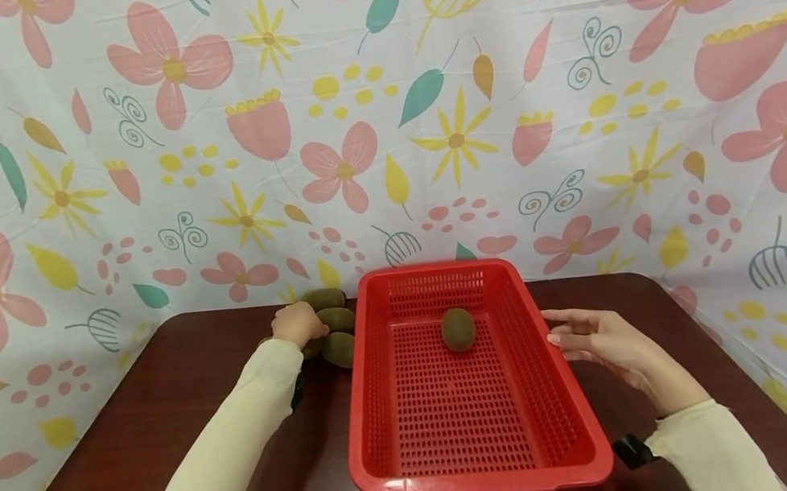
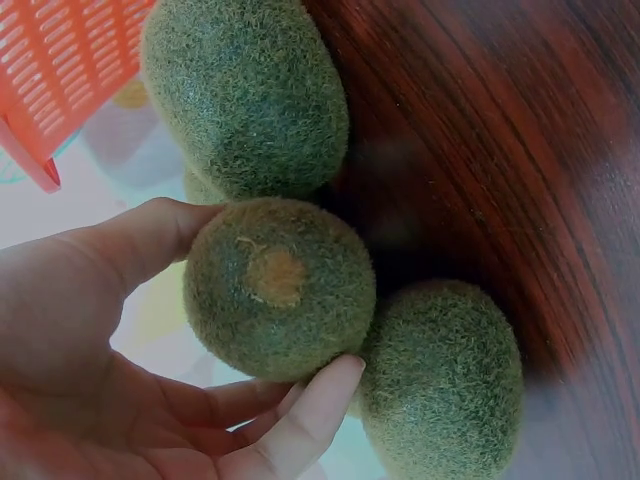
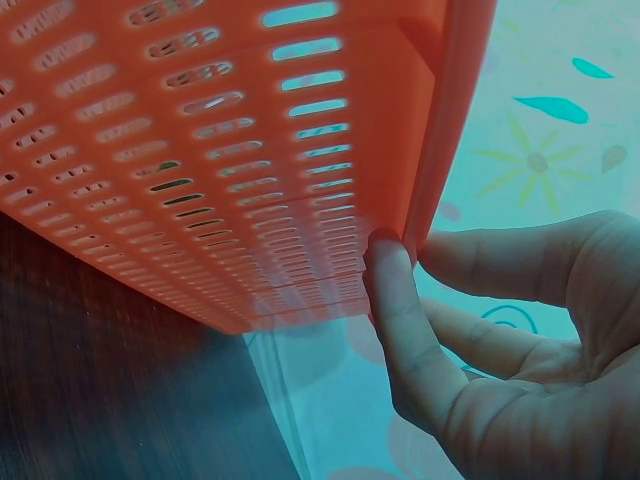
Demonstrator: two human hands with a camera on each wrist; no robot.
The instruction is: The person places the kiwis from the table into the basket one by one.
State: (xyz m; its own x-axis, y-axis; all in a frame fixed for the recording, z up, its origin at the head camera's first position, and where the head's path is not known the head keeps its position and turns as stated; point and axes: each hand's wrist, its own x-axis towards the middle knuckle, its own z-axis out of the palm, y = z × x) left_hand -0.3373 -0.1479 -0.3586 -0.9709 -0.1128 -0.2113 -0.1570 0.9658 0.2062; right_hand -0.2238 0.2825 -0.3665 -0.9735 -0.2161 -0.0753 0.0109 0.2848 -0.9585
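A red slotted basket [image 1: 477, 463] stands in the middle of the dark wooden table [image 1: 131, 437] with one fuzzy green-brown kiwi [image 1: 458, 329] lying in its far half. Left of the basket's far corner lies a cluster of kiwis [image 1: 336, 321]. My left hand [image 1: 298, 323] rests on that cluster. In the left wrist view its thumb and fingers [image 2: 320, 395] grip one kiwi [image 2: 280, 288], which sits between two others [image 2: 245, 90] [image 2: 440, 375]. My right hand [image 1: 566, 335] touches the basket's right rim with nearly straight fingers. Its thumb [image 3: 395, 310] presses the outer wall [image 3: 220, 150] below the rim.
A flower-patterned cloth [image 1: 379, 117] hangs behind and along both sides of the table. Bare table surface lies left of my left arm and in front of the basket. The basket's corner [image 2: 50, 90] is close to the cluster of kiwis.
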